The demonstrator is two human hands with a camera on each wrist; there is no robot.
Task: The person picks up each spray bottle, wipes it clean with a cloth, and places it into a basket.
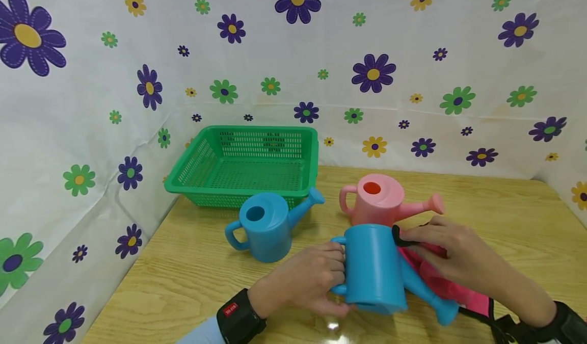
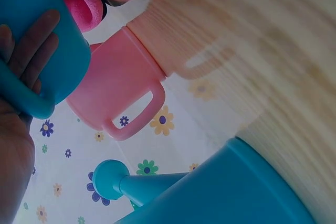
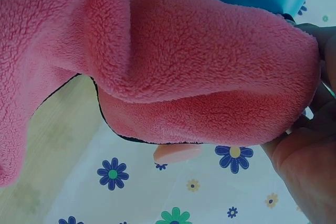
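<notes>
Currently, the left hand (image 1: 307,283) grips the handle of a blue watering can (image 1: 373,267), which is tipped upside down at the near edge of the wooden table (image 1: 183,283), its spout (image 1: 431,295) slanting down toward the right near corner. The fingers curl through the handle loop; in the left wrist view the fingers (image 2: 31,45) lie against the can's blue wall (image 2: 47,24). The right hand (image 1: 451,257) sits just right of the can, fingers bent over a pink fleece cloth (image 1: 440,283) with dark edging, pressing it against the can's side. The right wrist view confirms the hold: the cloth (image 3: 173,61) fills most of the frame, and the hand (image 3: 310,166) pinches its folded edge at the right. The held can therefore lies between the two hands, touching both the left hand and the cloth. A second blue watering can (image 1: 268,227) stands upright to the left, apart from the hands, its spout reaching toward a green mesh basket (image 1: 192,176) at the table's far left. A pink watering can (image 1: 382,201) stands upright just behind the held can, spout pointing right. A flower-patterned sheet (image 1: 412,53) backs the table on all visible sides
</notes>
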